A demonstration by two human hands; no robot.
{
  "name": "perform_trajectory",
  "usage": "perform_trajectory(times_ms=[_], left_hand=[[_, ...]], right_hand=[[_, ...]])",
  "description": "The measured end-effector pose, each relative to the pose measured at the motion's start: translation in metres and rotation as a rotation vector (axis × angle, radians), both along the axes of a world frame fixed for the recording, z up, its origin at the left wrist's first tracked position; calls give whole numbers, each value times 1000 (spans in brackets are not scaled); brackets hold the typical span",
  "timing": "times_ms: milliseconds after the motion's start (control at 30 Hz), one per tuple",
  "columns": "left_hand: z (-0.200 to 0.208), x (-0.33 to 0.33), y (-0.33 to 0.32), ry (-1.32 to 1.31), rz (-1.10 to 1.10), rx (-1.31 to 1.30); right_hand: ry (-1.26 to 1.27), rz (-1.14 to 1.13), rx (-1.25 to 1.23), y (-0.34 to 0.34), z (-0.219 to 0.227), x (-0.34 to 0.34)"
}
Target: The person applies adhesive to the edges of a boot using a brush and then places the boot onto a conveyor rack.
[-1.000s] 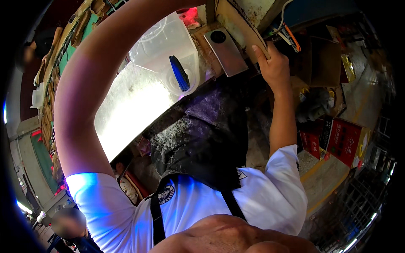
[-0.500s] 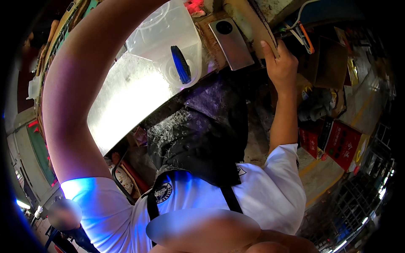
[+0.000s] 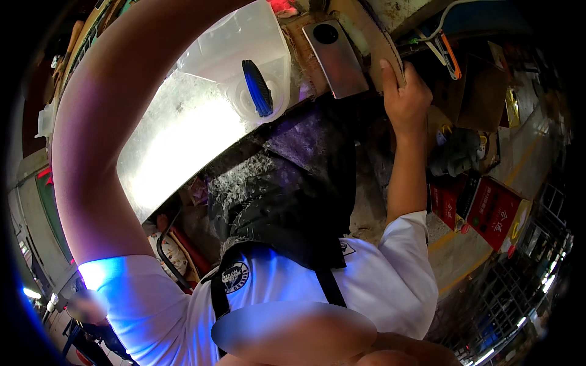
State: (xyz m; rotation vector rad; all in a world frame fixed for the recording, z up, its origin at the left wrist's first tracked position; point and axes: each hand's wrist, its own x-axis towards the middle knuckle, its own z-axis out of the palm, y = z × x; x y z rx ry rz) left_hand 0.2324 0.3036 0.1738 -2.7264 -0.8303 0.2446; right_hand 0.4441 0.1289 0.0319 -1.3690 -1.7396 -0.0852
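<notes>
The left arm is bent out past the top edge, at upper left, so the left hand is not seen and its fingers cannot be told; at upper middle, a bright table is seen, then a clear tub with a blue and black thing at its end; next, a phone is laid back-up, perhaps to be near; at upper right, a brown board is pinched by the right hand, thumb against curled fingers, perhaps because its edge is thin.
</notes>
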Motion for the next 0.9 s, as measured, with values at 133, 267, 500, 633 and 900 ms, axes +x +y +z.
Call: perform_trajectory(times_ms=[133, 267, 500, 633, 900], left_hand=[[1, 0, 0, 20, 0, -19], [2, 1, 0, 27, -5, -33], [1, 3, 1, 36, -23, -57], [-3, 3, 1, 28, -22, -62], [15, -5, 3, 232, -107, -69]], right_hand=[[-18, -5, -59, 0, -2, 3], [-1, 12, -21, 3, -1, 2], [-12, 28, -25, 5, 2, 0], [10, 45, -52, 7, 4, -2], [149, -20, -237, -5, 14, -6]])
